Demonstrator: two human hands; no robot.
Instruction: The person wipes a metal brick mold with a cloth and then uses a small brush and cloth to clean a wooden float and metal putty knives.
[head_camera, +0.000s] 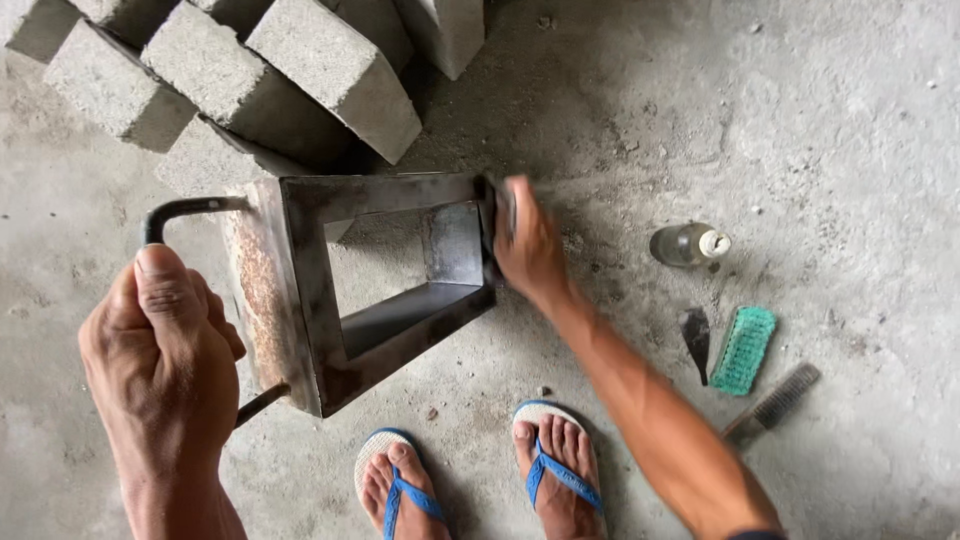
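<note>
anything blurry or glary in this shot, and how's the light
Head view: the right hand is motion-blurred at the far end of the rusty metal block mould; the left hand on the mould's handle is sharp. Light is soft and even, with weak shadows under the concrete blocks; slight glare on the glass bottle.

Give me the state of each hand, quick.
Left hand: closed around the bent handle of the rusty metal mould.
Right hand: at the mould's far end; grip blurred, cannot be told.
</note>
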